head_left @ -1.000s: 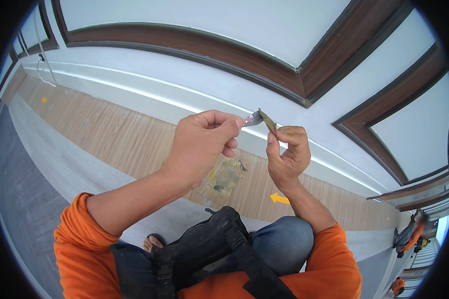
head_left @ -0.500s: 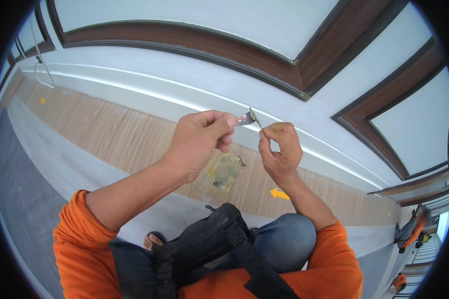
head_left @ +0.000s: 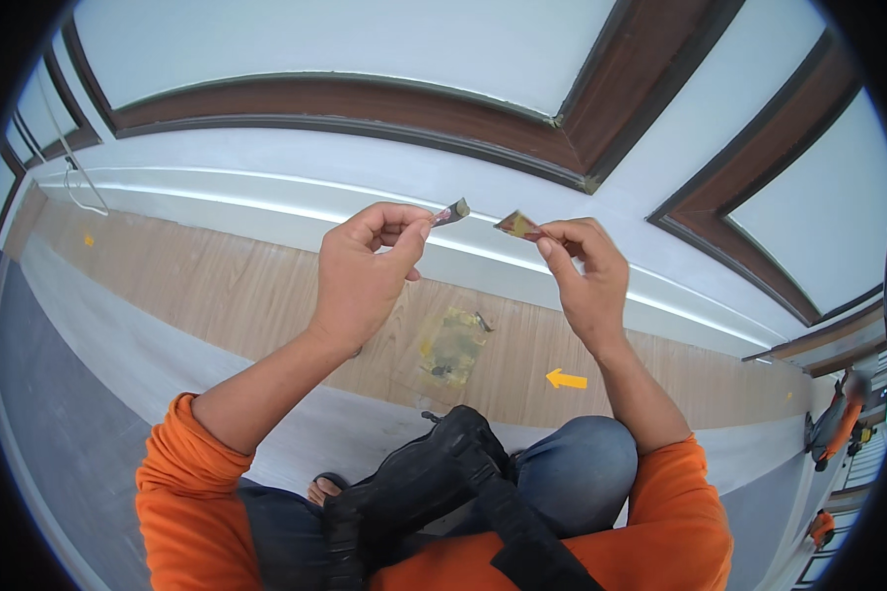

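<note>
My left hand (head_left: 367,264) pinches a small flat dark strip (head_left: 450,213) between thumb and fingers; greyish paste coats its tip. My right hand (head_left: 593,281) grips a small flat scraper-like piece (head_left: 518,226), roughly triangular, with yellow-green paste smeared over its face. The two pieces point toward each other in front of the white baseboard, with a gap between them. Below the hands, on the wood-look floor, lies a see-through sheet (head_left: 453,345) smeared with yellowish paste and dark lumps. A little dark scrap (head_left: 483,322) rests at its far right corner.
Brown mouldings (head_left: 365,103) frame white wall panels ahead, above the baseboard (head_left: 266,199). A yellow arrow sticker (head_left: 567,378) marks the floor at right. A black bag (head_left: 419,473) lies across my lap. A cable (head_left: 87,187) hangs at far left. Other people (head_left: 838,424) are at far right.
My hands have moved apart, and the pieces no longer meet. The right hand has turned, showing its piece's paste-covered face. The whole view has shifted slightly.
</note>
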Demonstrator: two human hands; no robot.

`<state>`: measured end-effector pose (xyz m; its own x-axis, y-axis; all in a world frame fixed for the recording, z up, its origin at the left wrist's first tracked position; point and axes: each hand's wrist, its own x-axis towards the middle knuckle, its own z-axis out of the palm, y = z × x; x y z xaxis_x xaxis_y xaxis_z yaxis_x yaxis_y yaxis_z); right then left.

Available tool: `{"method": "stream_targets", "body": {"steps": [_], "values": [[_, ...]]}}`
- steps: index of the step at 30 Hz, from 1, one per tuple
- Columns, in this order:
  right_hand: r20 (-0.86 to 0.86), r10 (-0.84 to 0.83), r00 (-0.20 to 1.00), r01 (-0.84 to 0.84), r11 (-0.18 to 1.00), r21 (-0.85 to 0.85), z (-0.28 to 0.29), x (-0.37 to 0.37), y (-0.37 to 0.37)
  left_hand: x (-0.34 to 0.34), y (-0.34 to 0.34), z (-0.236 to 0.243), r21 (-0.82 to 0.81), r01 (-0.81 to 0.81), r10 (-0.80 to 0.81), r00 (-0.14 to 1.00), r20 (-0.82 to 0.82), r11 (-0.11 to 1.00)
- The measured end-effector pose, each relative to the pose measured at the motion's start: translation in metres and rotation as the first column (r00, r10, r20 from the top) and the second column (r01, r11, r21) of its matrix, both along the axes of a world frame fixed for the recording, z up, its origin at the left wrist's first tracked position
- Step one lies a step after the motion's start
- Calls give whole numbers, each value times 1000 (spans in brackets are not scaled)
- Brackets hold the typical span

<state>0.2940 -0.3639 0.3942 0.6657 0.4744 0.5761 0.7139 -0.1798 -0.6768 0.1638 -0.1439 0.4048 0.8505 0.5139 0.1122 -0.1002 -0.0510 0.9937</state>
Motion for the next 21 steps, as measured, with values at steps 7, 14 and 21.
{"method": "stream_targets", "body": {"steps": [7,14,21], "values": [[309,-131,942,121,991,51,25,5,-21,45,-14,23,197,-86,51,983,176,977],[275,-256,927,180,945,274,0,22,-51,94,-58,30,32,-170,157,956,249,985],[579,-169,797,99,984,150,26,38,-48,86,-81,3,27,-270,233,875,423,963]]}}
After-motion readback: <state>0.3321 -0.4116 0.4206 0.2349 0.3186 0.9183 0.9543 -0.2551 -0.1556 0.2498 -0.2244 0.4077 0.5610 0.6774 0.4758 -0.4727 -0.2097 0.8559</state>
